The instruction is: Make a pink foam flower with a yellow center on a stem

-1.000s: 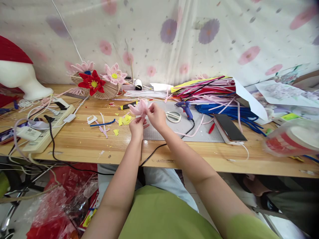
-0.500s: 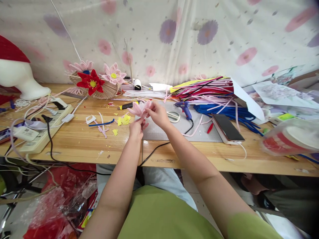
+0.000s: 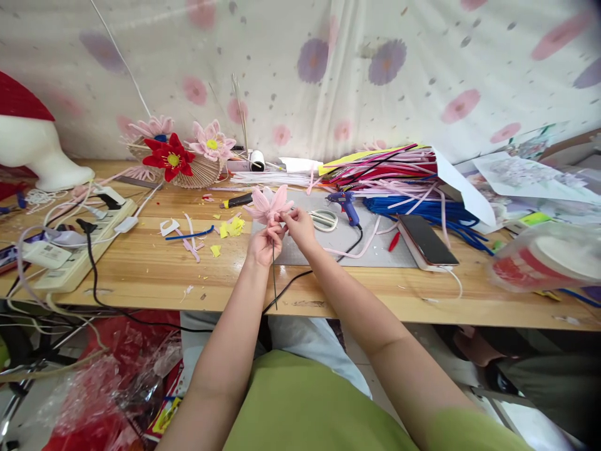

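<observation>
A pink pipe-cleaner flower with several petals stands upright over the table, its thin dark stem hanging down toward the front edge. My left hand is closed round the base of the flower and the top of its stem. At the right side of the same base, my right hand pinches with thumb and fingers; the exact spot they grip is partly hidden. Beneath and behind the hands lies a grey cutting mat. White-handled scissors rest on it beside a blue glue gun.
Yellow scraps and a blue pipe cleaner lie to the left. A power strip with cables sits farther left. Finished flowers and pipe-cleaner bundles line the back. A phone and a cup are at right.
The flower has turned more upright, with its petals facing me and its stem now showing below. My right hand has moved down from the petals to the flower's base.
</observation>
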A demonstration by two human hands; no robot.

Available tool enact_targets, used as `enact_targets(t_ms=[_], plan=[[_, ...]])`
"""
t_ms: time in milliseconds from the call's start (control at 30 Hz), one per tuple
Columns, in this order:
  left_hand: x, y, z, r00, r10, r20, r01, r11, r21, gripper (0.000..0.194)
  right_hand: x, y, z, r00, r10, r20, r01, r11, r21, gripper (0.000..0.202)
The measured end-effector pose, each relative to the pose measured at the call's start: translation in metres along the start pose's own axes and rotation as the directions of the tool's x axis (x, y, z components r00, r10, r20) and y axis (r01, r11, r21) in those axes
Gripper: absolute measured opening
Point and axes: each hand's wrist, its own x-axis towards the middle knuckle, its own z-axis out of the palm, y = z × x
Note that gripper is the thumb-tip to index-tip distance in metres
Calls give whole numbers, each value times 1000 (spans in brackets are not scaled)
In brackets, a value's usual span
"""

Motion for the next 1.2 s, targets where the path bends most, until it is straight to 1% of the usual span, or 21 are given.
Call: enact_targets(t_ms=[67,133,167,233,267,300,367,433,500,567,633,700,800,867,933,1000,1033,1067,1100,1133,1200], plan=[[0,0,-4,998,50,43,-51,999,14,35,0,0,5,994,95,46,-98,991,91,24],[-1,1,-8,994,80,76,-81,997,10,38,-2,-1,8,975,148,165,-175,970,167,25],[-1,1,-10,991,89,98,-89,996,2,37,-2,-2,9,957,154,246,-207,957,203,25],[-2,-1,-13,981,121,149,-121,993,-15,33,-3,-5,11,904,125,410,-262,918,298,25],[-2,-3,-13,974,148,172,-147,989,-21,30,-2,-6,11,882,95,462,-284,889,359,26],[-3,-4,-14,966,177,190,-176,984,-25,26,-2,-8,12,872,60,486,-295,856,424,27],[-3,-7,-13,954,205,217,-204,979,-26,21,0,-11,13,888,4,460,-277,803,528,29],[-4,-7,-12,958,159,237,-159,987,-17,20,2,-13,14,925,-9,379,-222,797,561,32],[-4,-3,-10,966,73,248,-79,997,14,21,4,-14,16,947,-8,321,-176,825,538,32],[-5,3,-9,970,3,242,-20,997,69,21,4,-15,17,956,-2,295,-155,847,508,29],[-6,8,-7,975,-33,218,3,991,137,20,4,-14,19,959,15,282,-159,854,495,25],[-7,10,-3,985,-23,174,-15,976,217,20,3,-13,21,966,38,257,-165,856,490,22],[-7,8,5,991,93,97,-122,920,372,21,4,-14,23,982,25,187,-112,876,469,22],[-5,5,10,976,212,58,-213,846,489,23,6,-17,24,990,6,139,-68,894,442,22],[0,1,15,935,354,22,-295,744,600,27,9,-21,23,994,-8,109,-37,917,398,22],[6,-1,19,863,505,0,-370,632,681,33,14,-24,22,996,-32,82,3,944,329,22],[9,-1,20,827,562,2,-400,586,704,35,16,-25,21,996,-52,70,31,960,278,21],[11,-1,22,800,600,8,-423,554,717,35,18,-26,20,995,-76,60,62,975,215,20],[13,-1,24,785,619,14,-438,539,720,33,19,-27,19,994,-100,50,92,985,144,19],[14,0,25,783,622,14,-441,539,718,30,19,-29,17,991,-123,46,120,991,65,18],[16,2,26,792,610,-15,-422,565,709,21,17,-32,13,982,-181,54,185,979,-85,16]])
